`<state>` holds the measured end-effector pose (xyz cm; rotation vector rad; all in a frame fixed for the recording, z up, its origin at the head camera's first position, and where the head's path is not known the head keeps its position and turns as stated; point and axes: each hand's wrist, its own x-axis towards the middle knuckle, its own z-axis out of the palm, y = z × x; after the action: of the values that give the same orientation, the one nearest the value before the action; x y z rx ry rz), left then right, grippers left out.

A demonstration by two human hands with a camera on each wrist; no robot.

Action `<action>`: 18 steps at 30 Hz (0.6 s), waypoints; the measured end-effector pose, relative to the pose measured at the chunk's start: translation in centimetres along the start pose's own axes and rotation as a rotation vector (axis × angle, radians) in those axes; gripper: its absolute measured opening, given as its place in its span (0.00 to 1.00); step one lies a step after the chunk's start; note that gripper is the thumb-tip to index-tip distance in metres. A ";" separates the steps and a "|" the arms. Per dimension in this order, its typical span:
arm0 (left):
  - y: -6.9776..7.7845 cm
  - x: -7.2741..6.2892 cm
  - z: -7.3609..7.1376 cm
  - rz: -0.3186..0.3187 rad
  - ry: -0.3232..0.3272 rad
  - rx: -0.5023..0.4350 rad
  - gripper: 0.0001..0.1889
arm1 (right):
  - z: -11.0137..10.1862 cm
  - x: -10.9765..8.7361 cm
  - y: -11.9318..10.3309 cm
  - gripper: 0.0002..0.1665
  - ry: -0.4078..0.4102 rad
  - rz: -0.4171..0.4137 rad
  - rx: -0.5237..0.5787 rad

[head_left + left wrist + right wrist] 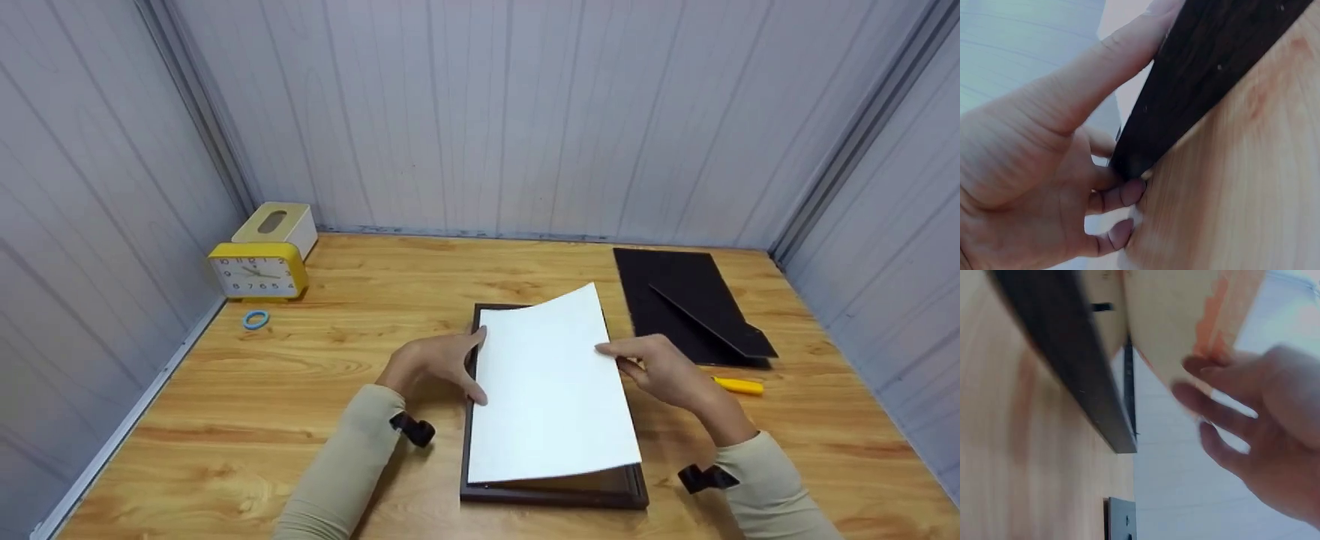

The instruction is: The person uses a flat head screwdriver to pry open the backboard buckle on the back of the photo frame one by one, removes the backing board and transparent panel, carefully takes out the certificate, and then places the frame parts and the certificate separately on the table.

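Observation:
A white sheet of paper lies tilted over a dark brown picture frame, its right side lifted and its upper right corner bent up. My right hand pinches the sheet's right edge between thumb and fingers. The right wrist view shows the sheet's underside, tan with orange patches, above the frame's side bar. At the left edge is my left hand, thumb and forefinger spread apart and touching the sheet's border. In the left wrist view its other fingertips rest against the frame's outer side.
A black backing board with a folding stand lies at right, a yellow handle just in front of it. At back left are a yellow clock, a tissue box and a blue ring. Walls enclose the wooden table.

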<state>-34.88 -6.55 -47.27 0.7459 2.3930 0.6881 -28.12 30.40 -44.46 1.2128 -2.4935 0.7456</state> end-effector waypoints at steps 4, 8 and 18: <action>-0.4 -0.1 -0.1 0.005 -0.006 -0.034 0.66 | 1.0 0.3 -0.3 0.20 0.128 -0.071 -0.249; -0.8 -0.2 -0.3 0.043 0.001 -0.044 0.47 | 1.2 0.6 -0.2 0.17 0.262 -0.173 -0.388; -1.6 0.0 -0.7 0.073 0.056 -0.051 0.33 | -0.3 0.4 0.1 0.18 0.654 -0.190 0.101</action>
<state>-35.87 -7.95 -47.69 0.8054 2.3992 0.8067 -28.47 30.34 -44.02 1.0047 -1.8041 1.0260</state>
